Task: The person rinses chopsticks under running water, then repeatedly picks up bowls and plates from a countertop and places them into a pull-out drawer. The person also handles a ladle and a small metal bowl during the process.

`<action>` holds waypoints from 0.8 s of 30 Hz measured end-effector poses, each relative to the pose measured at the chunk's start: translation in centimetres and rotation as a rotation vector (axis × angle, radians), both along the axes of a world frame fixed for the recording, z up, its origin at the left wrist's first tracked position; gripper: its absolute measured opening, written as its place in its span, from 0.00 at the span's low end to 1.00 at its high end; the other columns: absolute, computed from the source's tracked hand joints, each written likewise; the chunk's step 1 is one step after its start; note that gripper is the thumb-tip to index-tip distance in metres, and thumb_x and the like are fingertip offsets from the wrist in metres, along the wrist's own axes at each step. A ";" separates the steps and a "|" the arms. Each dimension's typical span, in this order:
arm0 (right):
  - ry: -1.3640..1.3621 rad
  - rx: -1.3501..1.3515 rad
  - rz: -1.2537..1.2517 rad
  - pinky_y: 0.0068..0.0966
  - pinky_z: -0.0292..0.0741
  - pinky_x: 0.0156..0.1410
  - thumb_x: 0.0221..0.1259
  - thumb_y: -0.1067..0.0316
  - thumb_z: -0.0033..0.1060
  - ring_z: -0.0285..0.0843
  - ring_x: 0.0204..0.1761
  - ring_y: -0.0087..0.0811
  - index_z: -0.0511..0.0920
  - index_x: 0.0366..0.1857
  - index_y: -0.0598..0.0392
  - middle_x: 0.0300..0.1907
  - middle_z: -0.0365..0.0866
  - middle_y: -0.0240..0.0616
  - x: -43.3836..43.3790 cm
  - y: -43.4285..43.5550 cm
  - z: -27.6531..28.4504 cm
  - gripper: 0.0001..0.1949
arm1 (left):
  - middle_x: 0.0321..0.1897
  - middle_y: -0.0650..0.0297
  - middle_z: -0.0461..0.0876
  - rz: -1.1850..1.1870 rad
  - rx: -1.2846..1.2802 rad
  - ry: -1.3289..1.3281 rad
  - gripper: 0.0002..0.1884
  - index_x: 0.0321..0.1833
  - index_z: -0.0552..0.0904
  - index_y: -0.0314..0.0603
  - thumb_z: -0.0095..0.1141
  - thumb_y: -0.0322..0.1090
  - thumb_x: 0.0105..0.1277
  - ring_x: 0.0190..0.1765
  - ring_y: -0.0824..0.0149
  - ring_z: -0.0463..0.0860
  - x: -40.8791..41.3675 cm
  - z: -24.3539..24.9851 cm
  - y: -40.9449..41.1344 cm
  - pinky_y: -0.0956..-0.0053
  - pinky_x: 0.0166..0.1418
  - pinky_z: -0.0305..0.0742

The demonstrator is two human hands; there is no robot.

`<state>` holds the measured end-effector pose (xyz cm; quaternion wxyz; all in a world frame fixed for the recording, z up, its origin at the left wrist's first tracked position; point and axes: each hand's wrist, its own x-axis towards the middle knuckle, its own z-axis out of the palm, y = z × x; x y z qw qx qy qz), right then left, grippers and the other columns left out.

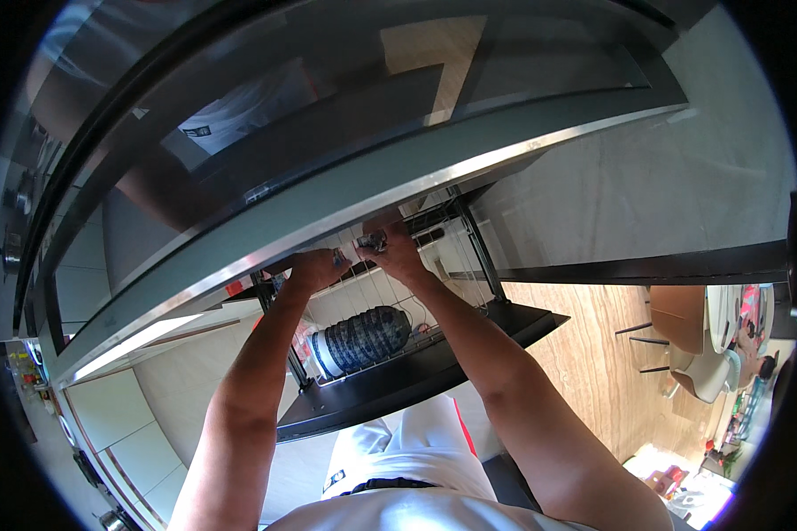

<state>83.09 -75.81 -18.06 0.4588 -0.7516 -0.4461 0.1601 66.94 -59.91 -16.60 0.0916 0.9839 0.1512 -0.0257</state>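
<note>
Both my hands reach into a pulled-out wire drawer basket, beneath the metal edge of the dark glass panel. My right hand (398, 249) has its fingers around a small, dark, shiny patterned object (372, 241) whose kind is unclear. To its left, my left hand (319, 269) is bent inward, its fingertips partly in shadow; whether it grips anything is hard to make out. Nearer to me, a nested stack of dark blue patterned bowls (365, 337) lies on its side in the wire basket (378, 285), behind the black drawer front (398, 391).
A glossy dark glass panel with a metal rim (398, 199) overhangs the drawer's rear. Black side rails (481, 252) flank the basket. White cabinet doors (109, 405) stand at left. Chairs (677, 318) and a table (724, 312) with a person's arm beside it are at far right.
</note>
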 end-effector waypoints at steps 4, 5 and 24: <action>0.172 -0.093 0.066 0.44 0.69 0.74 0.44 0.58 0.85 0.65 0.72 0.56 0.66 0.72 0.55 0.69 0.68 0.56 0.2 -0.2 -2.1 0.47 | 0.74 0.41 0.67 0.063 -0.057 -0.020 0.45 0.74 0.70 0.39 0.63 0.64 0.63 0.73 0.40 0.69 -0.2 -0.9 0.0 0.50 0.76 0.66; 0.249 -0.100 0.078 0.43 0.69 0.74 0.44 0.57 0.85 0.63 0.73 0.55 0.65 0.73 0.56 0.70 0.68 0.57 0.1 0.0 -2.5 0.48 | 0.74 0.41 0.67 0.102 -0.116 -0.010 0.45 0.75 0.70 0.39 0.63 0.65 0.63 0.74 0.40 0.68 -0.3 -1.0 0.0 0.51 0.77 0.64; 0.121 -0.704 0.244 0.37 0.79 0.63 0.61 0.46 0.71 0.85 0.55 0.48 0.69 0.71 0.61 0.52 0.85 0.55 -3.0 -6.3 1.6 0.39 | 0.68 0.44 0.74 0.278 -0.115 -0.106 0.54 0.71 0.74 0.37 0.62 0.78 0.53 0.70 0.43 0.72 -2.4 -1.2 -0.4 0.51 0.74 0.64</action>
